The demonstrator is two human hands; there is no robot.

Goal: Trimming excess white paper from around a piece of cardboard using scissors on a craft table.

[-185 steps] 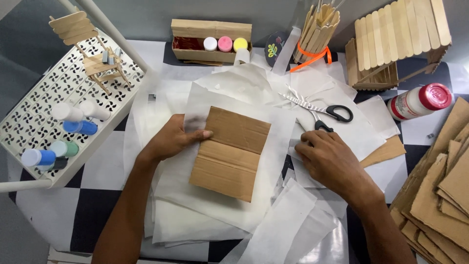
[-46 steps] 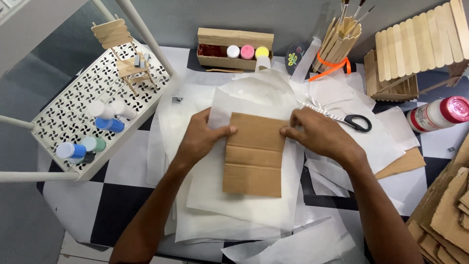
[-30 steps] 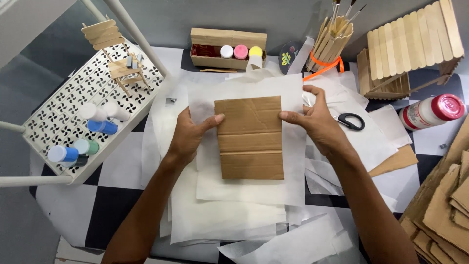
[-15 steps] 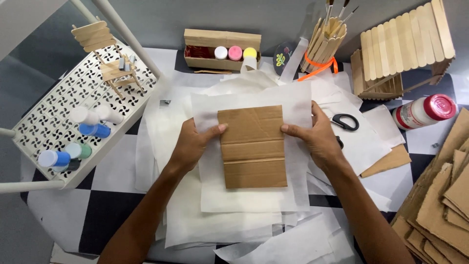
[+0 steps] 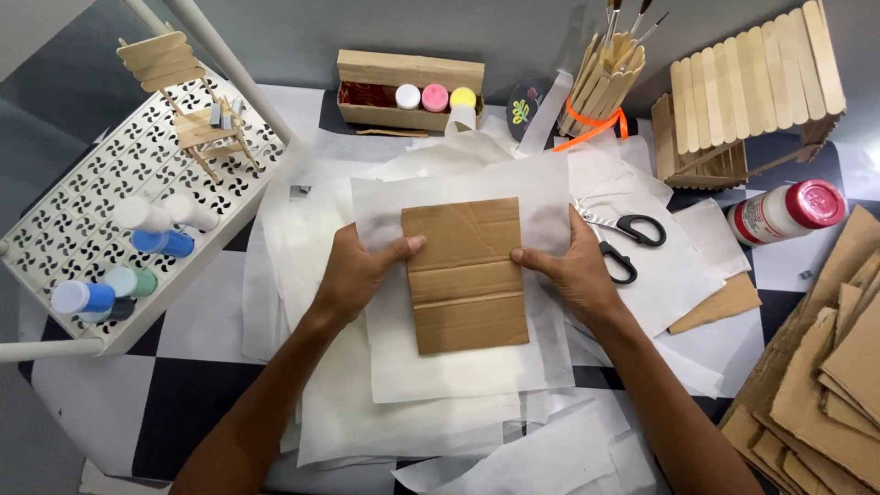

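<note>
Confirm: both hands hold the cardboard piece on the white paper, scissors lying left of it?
Not quite. The head view shows the scissors to the right of the cardboard piece, not left. The left hand and right hand do hold it on the white paper.

Cardboard stack (image 5: 825, 385) is cut off at the right edge.

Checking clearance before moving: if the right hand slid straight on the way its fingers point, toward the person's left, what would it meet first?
The right hand points leftward over the cardboard piece; continuing, it would likely meet the left hand's thumb, though heights are unclear.
</note>
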